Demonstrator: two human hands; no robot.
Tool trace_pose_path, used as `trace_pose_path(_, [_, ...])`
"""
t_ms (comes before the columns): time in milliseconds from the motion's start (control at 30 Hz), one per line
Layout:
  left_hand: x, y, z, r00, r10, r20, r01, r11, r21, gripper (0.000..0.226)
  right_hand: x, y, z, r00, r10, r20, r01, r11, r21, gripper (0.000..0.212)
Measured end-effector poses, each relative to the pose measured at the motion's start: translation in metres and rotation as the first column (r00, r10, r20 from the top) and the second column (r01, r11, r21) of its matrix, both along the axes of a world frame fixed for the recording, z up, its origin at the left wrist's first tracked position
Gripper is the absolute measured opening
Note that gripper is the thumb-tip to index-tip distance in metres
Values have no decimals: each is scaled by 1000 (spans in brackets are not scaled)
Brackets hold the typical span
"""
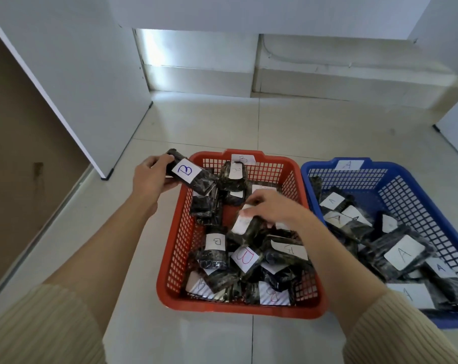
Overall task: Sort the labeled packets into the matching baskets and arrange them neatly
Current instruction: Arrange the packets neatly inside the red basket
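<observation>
The left hand (150, 177) gripped a B packet (193, 177) by its end; the right hand (272, 208) pinched a second packet (249, 227) in the basket (238, 308). Light, soft, slippery, I judged.

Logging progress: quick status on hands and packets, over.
Left hand grips B packet over red basket rim. Right hand pinches second packet inside it. A packets sit in blue basket. No obstruction seen.

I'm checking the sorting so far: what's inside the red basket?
The red basket holds dark packets, piled; every readable label says B. The right hand grips a central packet; the left hand holds a B packet over the rim. Lower packets and several labels are covered.
</observation>
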State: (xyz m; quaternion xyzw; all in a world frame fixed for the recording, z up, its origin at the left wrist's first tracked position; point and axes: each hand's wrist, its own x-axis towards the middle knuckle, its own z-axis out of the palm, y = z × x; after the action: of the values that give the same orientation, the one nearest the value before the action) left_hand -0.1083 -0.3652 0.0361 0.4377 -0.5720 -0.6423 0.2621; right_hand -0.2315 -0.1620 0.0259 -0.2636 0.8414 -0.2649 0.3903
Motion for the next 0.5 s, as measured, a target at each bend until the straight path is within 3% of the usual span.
trace_pose_path(67, [-1, -2, 1, 1000, -1, -19, 1, 1000, -2, 15, -16, 7, 7, 979, -200, -25, 193, 966, -170, 33])
trace_pose_path(133, [-3, -2, 1, 1000, -2, -26, 2, 1000, -7, 13, -34, 16, 14, 885, -427, -184, 357, 878, -319, 28])
trace_pose_path(233, [-9, 2, -5, 1000, 6, -28, -6, 1000, -6, 14, -51, 22, 14, 785, -501, -365, 363, 848, -386, 22])
trace_pose_path(367, [-21, 6, -13, 981, 182, -73, -189, 977, -103, 17, -53, 15, -3, 845, -501, -186, 380, 808, -450, 30])
trace_pose_path(500, [-24, 2, -16, 956, 275, -105, -290, 941, -175, 22, -48, 6, -15, 798, -601, 53, 540, 671, -508, 28])
